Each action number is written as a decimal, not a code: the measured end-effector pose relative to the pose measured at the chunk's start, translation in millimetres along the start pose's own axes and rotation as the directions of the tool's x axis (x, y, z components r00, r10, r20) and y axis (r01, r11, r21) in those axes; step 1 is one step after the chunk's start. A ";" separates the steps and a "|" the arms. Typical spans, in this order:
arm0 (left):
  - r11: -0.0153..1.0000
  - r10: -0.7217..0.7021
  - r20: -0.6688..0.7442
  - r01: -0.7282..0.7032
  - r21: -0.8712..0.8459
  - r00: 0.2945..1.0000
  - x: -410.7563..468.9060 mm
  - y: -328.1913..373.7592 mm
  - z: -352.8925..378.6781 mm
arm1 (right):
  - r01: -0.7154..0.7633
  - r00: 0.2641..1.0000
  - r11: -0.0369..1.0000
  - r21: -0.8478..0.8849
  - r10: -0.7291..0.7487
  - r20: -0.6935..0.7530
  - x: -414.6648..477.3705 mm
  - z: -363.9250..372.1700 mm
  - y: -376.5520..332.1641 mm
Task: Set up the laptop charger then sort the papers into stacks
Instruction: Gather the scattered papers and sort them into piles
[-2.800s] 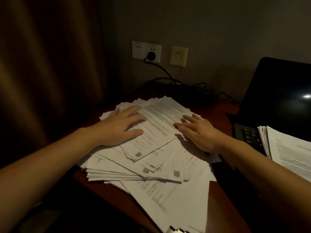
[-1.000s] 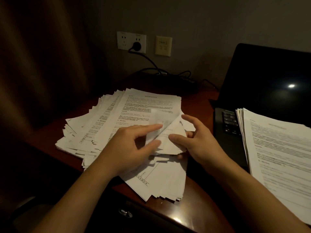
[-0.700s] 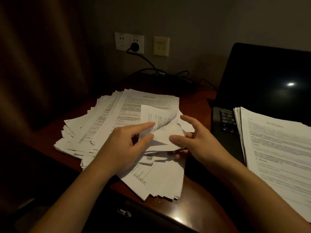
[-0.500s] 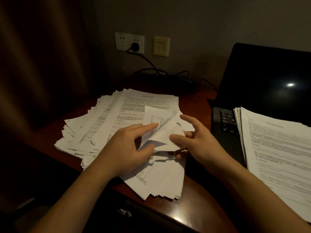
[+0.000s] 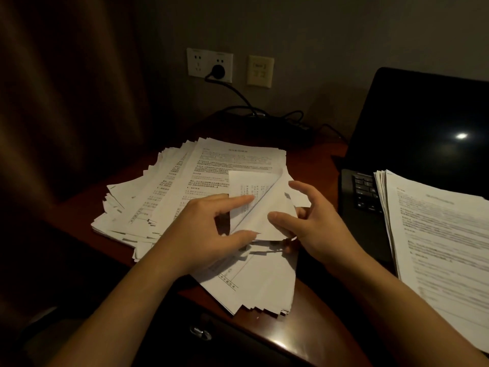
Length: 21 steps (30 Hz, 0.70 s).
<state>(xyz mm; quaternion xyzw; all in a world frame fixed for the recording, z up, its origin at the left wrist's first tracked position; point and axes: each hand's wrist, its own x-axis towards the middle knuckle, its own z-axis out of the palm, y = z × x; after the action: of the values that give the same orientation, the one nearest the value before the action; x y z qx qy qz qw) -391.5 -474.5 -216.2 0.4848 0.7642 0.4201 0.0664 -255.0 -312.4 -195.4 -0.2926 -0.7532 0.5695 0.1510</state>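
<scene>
The left hand point(image 5: 201, 234) is held half-curled, and the lifted sheet point(image 5: 262, 205) is pinched between its outstretched forefinger on the printed face and its thumb beneath. The right hand point(image 5: 315, 229), at three o'clock of the left, is also part-closed: the same sheet is pressed by its thumb from above and met by bent fingers from below, while its forefinger is raised clear. The sheet is curled back so that its blank side is turned toward the right hand. Under both hands the spread pile of papers point(image 5: 185, 181) is fanned out on the worktop point(image 5: 317, 327), reaching from ten o'clock round to six o'clock, where its lower edges overhang slightly. At three o'clock a neater stack of papers point(image 5: 436, 234) is laid on the open laptop point(image 5: 423, 123), with part of the keyboard point(image 5: 362, 189) left showing. At twelve o'clock the charger plug point(image 5: 218, 71) is seated in the wall socket point(image 5: 198, 64), and its cable point(image 5: 238, 94) is trailed down behind the worktop. A switch plate point(image 5: 260, 71) is fixed just beside the socket, and a curtain point(image 5: 66, 102) is hung at nine o'clock.
</scene>
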 end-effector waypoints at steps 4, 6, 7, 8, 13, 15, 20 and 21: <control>0.998 0.010 -0.056 -0.013 -0.060 0.998 -0.9 -0.3 0.4 | -0.028 0.998 0.998 0.051 0.025 0.056 0.0 -7.8 -0.6; 0.996 0.023 -0.102 -0.032 -0.085 0.994 -0.9 -1.0 1.1 | -0.060 0.992 0.994 0.096 0.048 0.117 -0.1 -13.5 -1.4; 0.995 0.020 -0.113 -0.031 -0.091 0.993 -0.8 -1.1 1.2 | -0.066 0.990 0.992 0.110 0.051 0.134 0.0 -14.9 -1.2; 0.994 0.012 -0.111 -0.024 -0.105 0.994 -0.5 -0.3 0.8 | -0.065 0.989 0.991 0.116 0.048 0.141 -0.3 -14.9 -0.8; 0.992 0.070 -0.118 -0.081 -0.093 0.991 -0.8 2.0 -2.6 | -0.029 0.996 0.996 0.084 0.022 0.087 0.5 -9.3 2.2; 0.990 0.099 -0.092 -0.107 -0.089 0.991 -0.7 -1.6 -1.4 | -0.020 0.998 0.998 0.064 0.016 0.060 1.4 -6.9 2.0; 0.999 0.033 -0.006 -0.033 -0.026 0.999 -0.9 -1.4 1.5 | 0.004 1.000 1.000 0.011 -0.004 0.016 1.6 -2.3 2.1; 0.999 0.035 0.006 -0.035 -0.002 0.999 -1.8 -0.5 1.6 | 0.004 1.000 1.000 0.009 -0.004 0.016 1.0 -2.3 2.1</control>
<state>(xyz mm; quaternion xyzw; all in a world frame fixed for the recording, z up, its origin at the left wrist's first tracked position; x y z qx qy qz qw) -390.1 -475.1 -218.2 0.4993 0.7551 0.4203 0.0619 -253.9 -309.7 -196.9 -0.2857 -0.7525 0.5748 0.1474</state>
